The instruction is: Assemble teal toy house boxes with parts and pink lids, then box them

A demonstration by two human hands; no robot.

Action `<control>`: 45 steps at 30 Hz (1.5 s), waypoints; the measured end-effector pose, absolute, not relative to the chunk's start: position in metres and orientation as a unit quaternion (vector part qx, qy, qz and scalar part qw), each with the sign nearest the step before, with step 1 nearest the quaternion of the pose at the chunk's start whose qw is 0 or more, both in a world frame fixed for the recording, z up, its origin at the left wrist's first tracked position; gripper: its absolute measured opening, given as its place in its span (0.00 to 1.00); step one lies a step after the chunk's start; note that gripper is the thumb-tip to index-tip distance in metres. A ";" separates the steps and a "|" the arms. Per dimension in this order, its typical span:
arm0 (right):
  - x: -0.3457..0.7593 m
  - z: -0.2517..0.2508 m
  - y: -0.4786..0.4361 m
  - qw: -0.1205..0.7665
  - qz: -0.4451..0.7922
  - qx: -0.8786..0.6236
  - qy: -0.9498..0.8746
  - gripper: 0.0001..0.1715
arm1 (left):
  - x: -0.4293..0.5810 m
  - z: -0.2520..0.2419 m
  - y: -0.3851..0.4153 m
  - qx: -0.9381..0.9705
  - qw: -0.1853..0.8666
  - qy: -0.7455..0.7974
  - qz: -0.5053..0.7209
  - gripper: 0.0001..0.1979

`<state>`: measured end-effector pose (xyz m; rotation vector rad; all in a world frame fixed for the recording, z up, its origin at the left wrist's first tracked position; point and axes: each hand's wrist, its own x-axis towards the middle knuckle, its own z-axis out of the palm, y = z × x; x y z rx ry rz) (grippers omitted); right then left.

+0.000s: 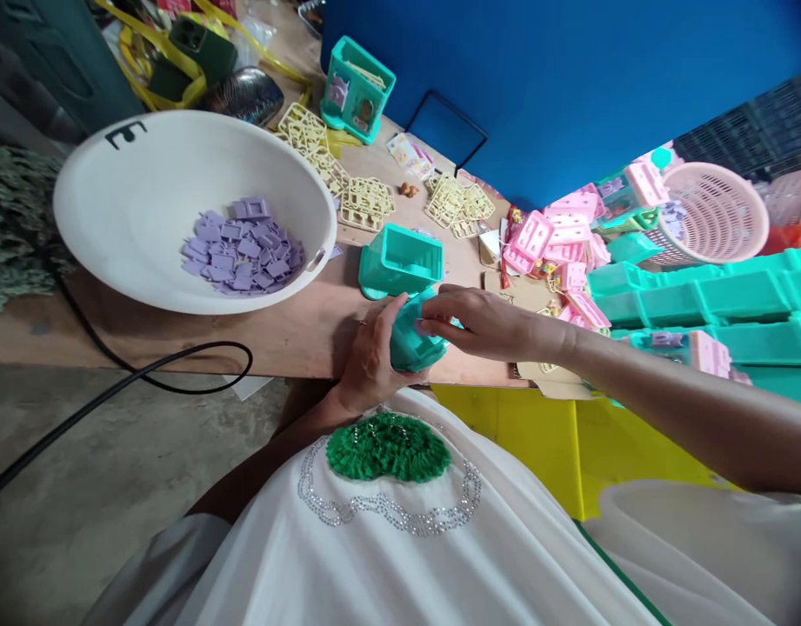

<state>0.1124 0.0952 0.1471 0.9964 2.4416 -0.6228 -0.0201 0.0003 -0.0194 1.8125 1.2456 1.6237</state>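
Left hand (370, 352): curled around a teal plastic toy housing (410, 346), held at the table edge.
Right hand (478, 320): fingers pinched on the same housing from above.
Just beyond the hands: second teal housing (400, 259), open side up.
Left of the hands: white basin (113, 174) holding purple plastic pieces (243, 248).
Beyond: cream part sprues (367, 198).
Right of the hands: pink parts (557, 233), teal trays (700, 296).

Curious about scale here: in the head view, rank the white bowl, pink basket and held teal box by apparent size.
1. White bowl
2. Pink basket, farther off, so its true size is unsure
3. Held teal box
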 end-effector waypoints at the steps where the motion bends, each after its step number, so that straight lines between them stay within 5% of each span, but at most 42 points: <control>1: 0.113 0.146 0.095 0.219 -0.230 0.358 0.878 0.17 | -0.020 -0.020 0.000 0.649 0.203 0.449 0.580 0.46; 45: 0.054 0.149 0.087 0.424 -0.080 0.353 0.830 0.14 | -0.022 -0.023 0.001 0.658 0.193 0.441 0.579 0.45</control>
